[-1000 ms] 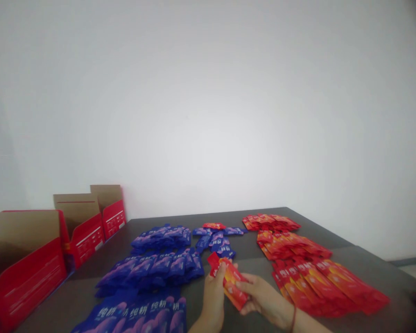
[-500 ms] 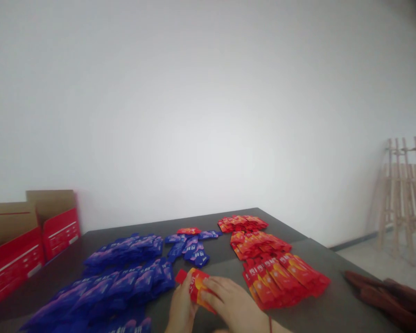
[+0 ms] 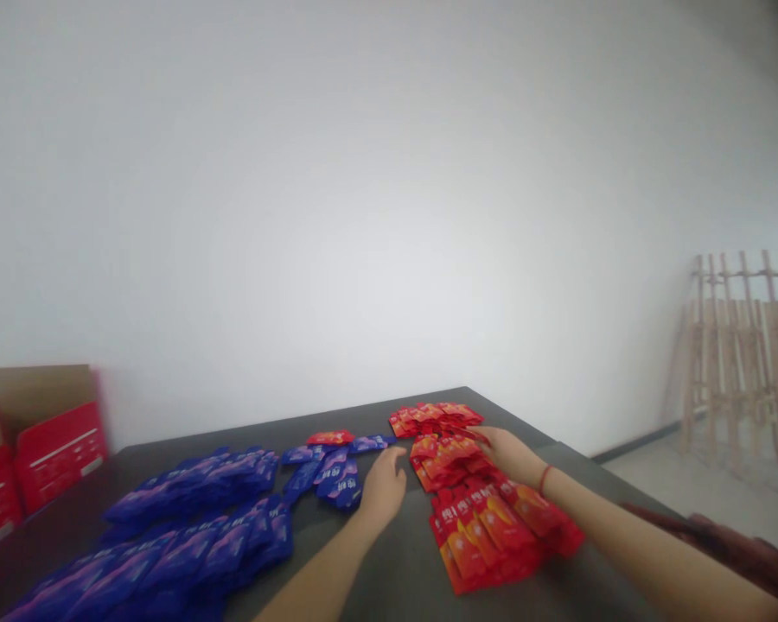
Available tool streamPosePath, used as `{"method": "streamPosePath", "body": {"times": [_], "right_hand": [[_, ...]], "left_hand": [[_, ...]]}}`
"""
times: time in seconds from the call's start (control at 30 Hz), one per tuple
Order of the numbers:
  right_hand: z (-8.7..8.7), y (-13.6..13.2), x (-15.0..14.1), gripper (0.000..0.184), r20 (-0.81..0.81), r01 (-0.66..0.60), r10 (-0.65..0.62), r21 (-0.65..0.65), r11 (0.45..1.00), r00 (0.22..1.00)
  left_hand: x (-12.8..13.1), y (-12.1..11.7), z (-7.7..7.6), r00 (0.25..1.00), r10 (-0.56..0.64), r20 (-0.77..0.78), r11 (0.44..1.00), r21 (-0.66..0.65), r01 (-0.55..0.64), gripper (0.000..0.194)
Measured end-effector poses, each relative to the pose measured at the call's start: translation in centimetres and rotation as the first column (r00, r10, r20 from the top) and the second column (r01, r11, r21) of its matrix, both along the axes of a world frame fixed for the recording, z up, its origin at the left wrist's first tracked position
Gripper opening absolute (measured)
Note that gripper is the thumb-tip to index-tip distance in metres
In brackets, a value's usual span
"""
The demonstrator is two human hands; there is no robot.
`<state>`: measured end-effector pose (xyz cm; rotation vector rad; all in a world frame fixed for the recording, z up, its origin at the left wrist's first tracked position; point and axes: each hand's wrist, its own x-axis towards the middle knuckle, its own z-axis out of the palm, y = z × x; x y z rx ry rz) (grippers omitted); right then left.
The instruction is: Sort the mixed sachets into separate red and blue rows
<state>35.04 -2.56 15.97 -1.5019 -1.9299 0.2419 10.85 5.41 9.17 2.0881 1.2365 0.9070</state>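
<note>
My left hand (image 3: 384, 485) is over the dark table, just right of the small group of blue packets (image 3: 337, 477). Its thumb stands apart from the fingers, and no packet shows in it. My right hand (image 3: 504, 451) reaches across to the right end of the middle pile of red packets (image 3: 450, 458). Its fingers extend over that pile, with the tips partly out of sight, and seem to touch it. A nearer pile of red packets (image 3: 493, 527) lies below, and a farther red pile (image 3: 431, 418) beyond.
Blue packet piles (image 3: 200, 484) cover the left side of the table (image 3: 389, 570). One red packet (image 3: 330, 438) lies on the small blue group. Red cartons (image 3: 61, 449) with raised brown flaps stand at far left. A wooden rack (image 3: 739, 363) leans by the wall.
The red packet has left my two hands, which have moved apart. My right hand has gone out to the middle red pile, my left forward beside the blue packets. The view has turned right.
</note>
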Motion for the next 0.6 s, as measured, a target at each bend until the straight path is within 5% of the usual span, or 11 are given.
{"method": "streamPosePath", "body": {"times": [0.13,0.4,0.6], "right_hand": [[-1.3,-2.8,3.9,0.038,0.132,0.015,-0.012,-0.017,1.000,0.991],[-9.0,-6.8,4.0,0.048,0.488,0.142,-0.127,0.008,0.990,0.864],[-8.4,-6.5,5.4,0.047,0.365,0.147,-0.147,0.027,0.989,0.919]], "left_hand": [[3.1,3.5,-0.2,0.982,-0.021,-0.186,0.994,0.105,0.041,0.059],[5.2,5.2,-2.3,0.915,-0.048,-0.400,0.973,0.187,0.132,0.060],[5.8,5.5,-2.3,0.863,-0.016,-0.504,0.972,0.195,0.132,0.057]]}}
